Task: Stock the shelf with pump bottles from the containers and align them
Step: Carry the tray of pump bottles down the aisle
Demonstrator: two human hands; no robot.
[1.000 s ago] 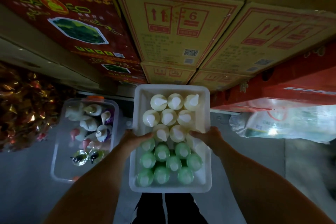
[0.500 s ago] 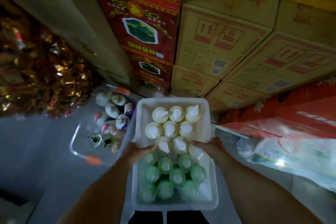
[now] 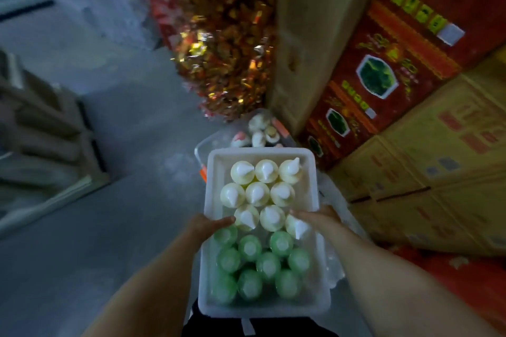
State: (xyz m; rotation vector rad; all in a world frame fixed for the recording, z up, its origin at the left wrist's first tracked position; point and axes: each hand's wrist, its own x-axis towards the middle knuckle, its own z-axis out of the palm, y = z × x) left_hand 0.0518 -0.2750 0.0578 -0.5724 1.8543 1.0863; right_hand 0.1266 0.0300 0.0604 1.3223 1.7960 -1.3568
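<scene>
While both hands' fingers (image 3: 224, 220) curl gripping its side rims, the white tub (image 3: 212, 183) of pump bottles (image 3: 257, 194) sits between them.

White plastic tub (image 3: 212, 186), rectangular, carried at chest level. Left hand (image 3: 208, 226) grips its 9 o'clock rim, thumb over the edge; right hand (image 3: 319, 217) grips the 3 o'clock rim likewise.

Contents: pale yellow pump bottles (image 3: 257, 194), white pump heads, filling the 12 o'clock half; green pump bottles (image 3: 249, 247) filling the 6 o'clock half. All upright, packed touching.

Clear plastic bin (image 3: 204, 149), orange latches, on the grey floor (image 3: 115, 200) just beyond the tub at 12 o'clock, holding mixed pump bottles, partly hidden.

Gold-foil packets (image 3: 219, 35), heaped, at 12 o'clock.

Red printed cartons (image 3: 397, 68) and yellow cartons (image 3: 438, 145), stacked, at 2 to 3 o'clock.
</scene>
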